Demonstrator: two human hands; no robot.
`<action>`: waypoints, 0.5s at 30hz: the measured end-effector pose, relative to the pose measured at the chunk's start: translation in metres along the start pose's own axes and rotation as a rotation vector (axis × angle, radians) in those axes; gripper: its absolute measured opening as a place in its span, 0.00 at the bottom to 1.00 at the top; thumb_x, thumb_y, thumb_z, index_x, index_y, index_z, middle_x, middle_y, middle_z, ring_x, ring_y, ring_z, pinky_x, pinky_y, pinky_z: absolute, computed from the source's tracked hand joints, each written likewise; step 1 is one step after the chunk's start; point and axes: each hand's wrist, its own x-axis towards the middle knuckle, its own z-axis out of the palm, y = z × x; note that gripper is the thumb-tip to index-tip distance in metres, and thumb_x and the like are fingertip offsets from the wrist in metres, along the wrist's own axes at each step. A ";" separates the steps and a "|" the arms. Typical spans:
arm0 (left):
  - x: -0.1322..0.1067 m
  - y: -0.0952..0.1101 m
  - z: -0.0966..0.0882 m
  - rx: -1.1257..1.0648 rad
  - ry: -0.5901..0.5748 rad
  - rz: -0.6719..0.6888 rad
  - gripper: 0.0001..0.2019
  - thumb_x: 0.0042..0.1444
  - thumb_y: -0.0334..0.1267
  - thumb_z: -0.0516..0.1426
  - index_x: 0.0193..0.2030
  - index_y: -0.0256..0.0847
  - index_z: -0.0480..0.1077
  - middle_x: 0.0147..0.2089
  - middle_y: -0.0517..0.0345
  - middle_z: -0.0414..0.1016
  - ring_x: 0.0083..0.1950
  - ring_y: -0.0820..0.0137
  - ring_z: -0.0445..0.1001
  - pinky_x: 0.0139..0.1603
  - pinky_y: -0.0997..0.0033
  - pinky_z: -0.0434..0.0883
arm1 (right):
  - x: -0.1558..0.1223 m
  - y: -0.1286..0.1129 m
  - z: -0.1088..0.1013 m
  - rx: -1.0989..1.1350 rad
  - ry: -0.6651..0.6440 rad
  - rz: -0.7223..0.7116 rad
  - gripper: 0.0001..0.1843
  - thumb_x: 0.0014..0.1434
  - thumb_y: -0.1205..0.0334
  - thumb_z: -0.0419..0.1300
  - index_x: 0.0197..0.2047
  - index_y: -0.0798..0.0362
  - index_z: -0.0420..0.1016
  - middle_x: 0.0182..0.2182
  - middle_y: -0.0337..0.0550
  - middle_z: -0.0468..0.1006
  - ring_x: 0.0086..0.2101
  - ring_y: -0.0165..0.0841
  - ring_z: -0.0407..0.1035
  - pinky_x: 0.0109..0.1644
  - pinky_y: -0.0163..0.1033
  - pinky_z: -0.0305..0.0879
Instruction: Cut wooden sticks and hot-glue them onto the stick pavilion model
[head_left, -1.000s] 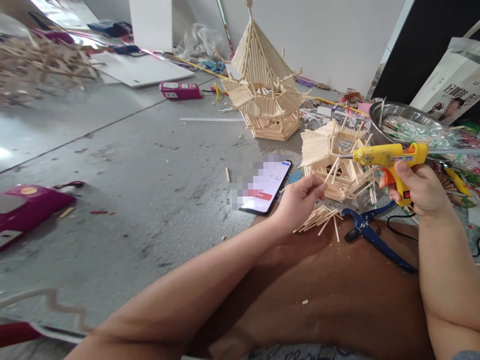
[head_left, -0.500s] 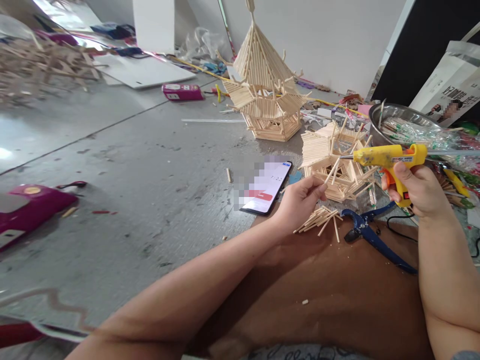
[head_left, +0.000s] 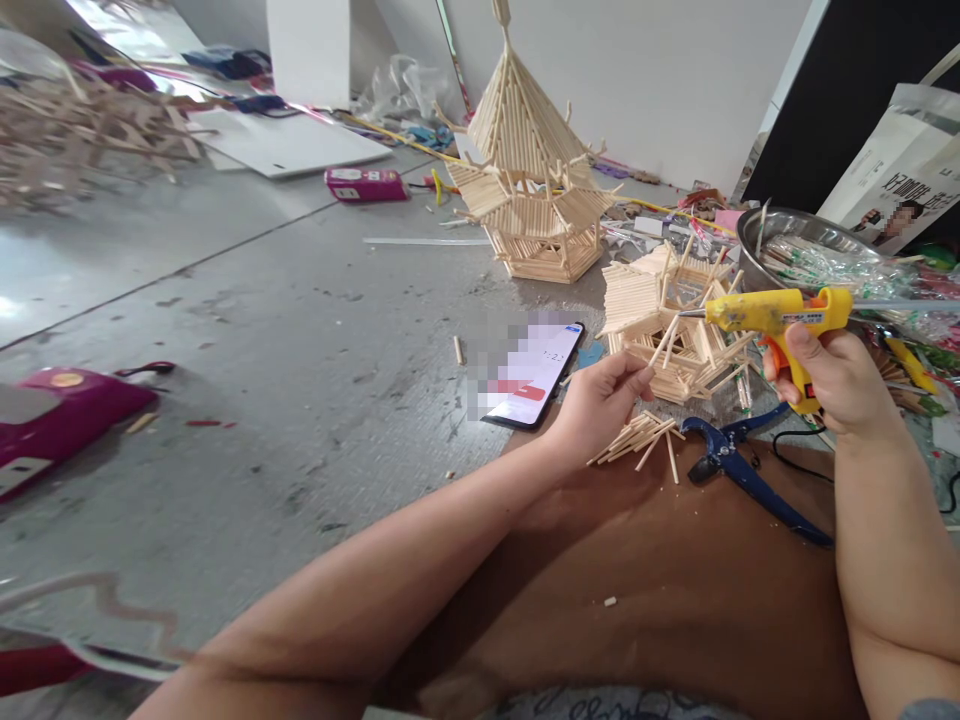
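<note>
Pinched in my left hand (head_left: 604,400) is a short wooden stick (head_left: 664,341), slanting up to the right. My right hand (head_left: 844,375) is closed round the handle of a yellow hot glue gun (head_left: 772,310). The gun's nozzle points left, close to the stick's upper end; whether they touch I cannot tell. Behind the stick stands a partly built stick model (head_left: 637,300) with a slatted roof panel. Cut sticks (head_left: 637,438) lie in a loose pile below my left hand. Blue cutting pliers (head_left: 750,480) lie beside the pile.
A taller stick pavilion (head_left: 525,140) with a pointed roof stands behind. Left of the model lies a phone (head_left: 529,375). A metal bowl (head_left: 750,235) with wrapped sticks (head_left: 817,260) is at the right. Purple packs (head_left: 366,184) lie on the floor (head_left: 300,320).
Almost nothing differs. Both hands keep their places, with the stick and the glue gun held as before.
</note>
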 end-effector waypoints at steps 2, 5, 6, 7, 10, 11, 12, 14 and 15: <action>0.000 0.000 0.000 0.008 0.002 0.002 0.10 0.54 0.40 0.51 0.26 0.38 0.63 0.23 0.61 0.68 0.17 0.83 0.59 0.17 0.82 0.58 | 0.000 -0.001 0.000 0.004 -0.004 -0.001 0.15 0.55 0.49 0.53 0.25 0.51 0.67 0.18 0.36 0.69 0.13 0.21 0.57 0.14 0.32 0.51; 0.000 0.000 0.000 0.009 0.008 0.004 0.10 0.54 0.40 0.51 0.26 0.38 0.63 0.22 0.61 0.68 0.17 0.83 0.59 0.18 0.81 0.58 | -0.001 -0.001 0.001 0.011 0.004 0.008 0.15 0.54 0.48 0.54 0.26 0.51 0.67 0.18 0.36 0.69 0.13 0.22 0.57 0.14 0.32 0.52; -0.001 0.000 0.000 0.008 0.010 0.003 0.10 0.54 0.40 0.51 0.26 0.38 0.63 0.22 0.61 0.68 0.17 0.83 0.59 0.18 0.81 0.59 | -0.001 -0.001 0.001 0.016 0.010 0.008 0.15 0.53 0.48 0.55 0.27 0.51 0.68 0.19 0.36 0.69 0.13 0.22 0.58 0.14 0.32 0.52; -0.001 0.000 0.000 0.008 0.009 0.002 0.10 0.54 0.40 0.51 0.26 0.38 0.63 0.22 0.61 0.68 0.17 0.83 0.59 0.18 0.81 0.59 | -0.001 -0.001 0.001 0.021 0.013 0.010 0.14 0.53 0.48 0.55 0.28 0.50 0.68 0.20 0.36 0.70 0.13 0.22 0.58 0.14 0.32 0.52; -0.001 0.000 0.000 0.010 0.008 0.003 0.10 0.55 0.40 0.51 0.26 0.38 0.63 0.23 0.61 0.69 0.17 0.83 0.59 0.18 0.81 0.59 | 0.000 -0.001 0.001 0.035 0.023 0.023 0.13 0.52 0.49 0.56 0.33 0.50 0.70 0.23 0.37 0.73 0.13 0.22 0.58 0.14 0.32 0.54; -0.001 0.000 0.000 0.011 0.007 0.005 0.10 0.55 0.40 0.51 0.26 0.38 0.63 0.23 0.61 0.69 0.17 0.83 0.59 0.18 0.81 0.59 | 0.000 0.000 0.001 0.036 0.023 0.028 0.13 0.52 0.49 0.56 0.34 0.50 0.70 0.24 0.38 0.73 0.13 0.22 0.58 0.14 0.33 0.54; -0.001 -0.001 0.000 0.011 0.007 0.007 0.10 0.55 0.40 0.50 0.26 0.38 0.63 0.23 0.61 0.69 0.17 0.83 0.59 0.18 0.81 0.59 | 0.000 0.000 0.000 0.038 0.021 0.031 0.14 0.52 0.49 0.56 0.34 0.50 0.71 0.25 0.38 0.74 0.13 0.22 0.58 0.14 0.33 0.54; 0.000 -0.001 0.000 0.012 0.006 0.010 0.11 0.55 0.40 0.50 0.26 0.38 0.63 0.23 0.61 0.69 0.17 0.83 0.59 0.17 0.81 0.59 | 0.000 0.001 0.000 0.045 0.012 0.028 0.14 0.52 0.49 0.56 0.35 0.50 0.71 0.25 0.39 0.74 0.14 0.22 0.58 0.14 0.33 0.53; 0.000 -0.001 0.000 0.013 0.005 0.010 0.11 0.55 0.40 0.50 0.26 0.38 0.63 0.23 0.61 0.69 0.17 0.83 0.59 0.17 0.81 0.59 | 0.000 0.001 -0.001 0.051 0.008 0.023 0.14 0.53 0.49 0.56 0.36 0.49 0.71 0.25 0.39 0.74 0.14 0.22 0.58 0.14 0.33 0.52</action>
